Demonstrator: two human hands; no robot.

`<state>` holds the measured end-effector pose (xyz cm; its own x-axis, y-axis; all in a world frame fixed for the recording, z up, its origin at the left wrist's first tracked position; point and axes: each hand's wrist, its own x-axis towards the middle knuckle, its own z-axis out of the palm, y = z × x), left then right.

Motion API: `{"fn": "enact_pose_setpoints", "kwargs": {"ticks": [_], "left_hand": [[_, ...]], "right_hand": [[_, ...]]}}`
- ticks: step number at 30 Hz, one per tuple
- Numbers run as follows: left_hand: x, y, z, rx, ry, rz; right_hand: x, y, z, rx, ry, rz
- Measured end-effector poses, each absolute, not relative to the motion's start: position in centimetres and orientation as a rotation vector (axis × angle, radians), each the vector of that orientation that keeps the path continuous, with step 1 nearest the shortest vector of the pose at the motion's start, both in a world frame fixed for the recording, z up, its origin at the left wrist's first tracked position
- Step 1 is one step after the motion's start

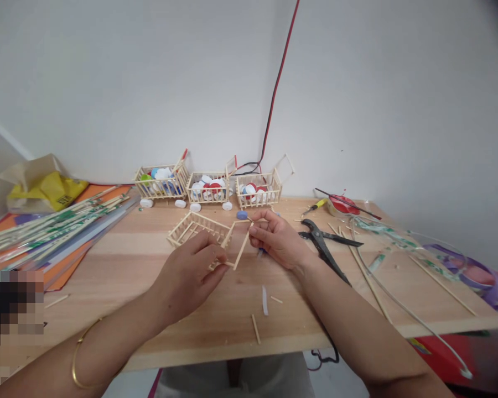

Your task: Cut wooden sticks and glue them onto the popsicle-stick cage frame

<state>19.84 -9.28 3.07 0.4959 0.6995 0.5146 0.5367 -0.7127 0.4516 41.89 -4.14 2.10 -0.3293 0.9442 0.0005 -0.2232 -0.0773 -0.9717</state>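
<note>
A small basket of thin wooden sticks (pixel 203 222) stands on the wooden table, with a stick frame (pixel 243 249) at its right end. My left hand (pixel 197 271) is closed at the basket's near right corner, its fingertips pinching the sticks there. At the frame's upper right corner, my right hand (pixel 274 235) is closed with thumb and index finger pinched on the frame. A blue cap (pixel 242 215) lies just behind the frame. Part of another blue piece shows beneath my right hand.
Three stick carts (pixel 161 182) holding bottle caps line the wall. Bundled sticks (pixel 66 221) and a yellow bag (pixel 45 190) lie left. Pliers (pixel 321 243), a yellow-handled tool (pixel 315 207), a red container (pixel 343 206) and a white cord (pixel 406 309) lie right. Stick scraps (pixel 255 329) lie in front.
</note>
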Motion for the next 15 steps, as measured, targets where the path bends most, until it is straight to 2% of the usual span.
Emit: {"fn": "enact_pose_setpoints", "kwargs": {"ticks": [15], "left_hand": [[19.83, -9.36, 3.44, 2.515, 1.084, 0.991]], "right_hand": [[41.39, -3.92, 2.24, -0.858, -1.198, 1.604]]}}
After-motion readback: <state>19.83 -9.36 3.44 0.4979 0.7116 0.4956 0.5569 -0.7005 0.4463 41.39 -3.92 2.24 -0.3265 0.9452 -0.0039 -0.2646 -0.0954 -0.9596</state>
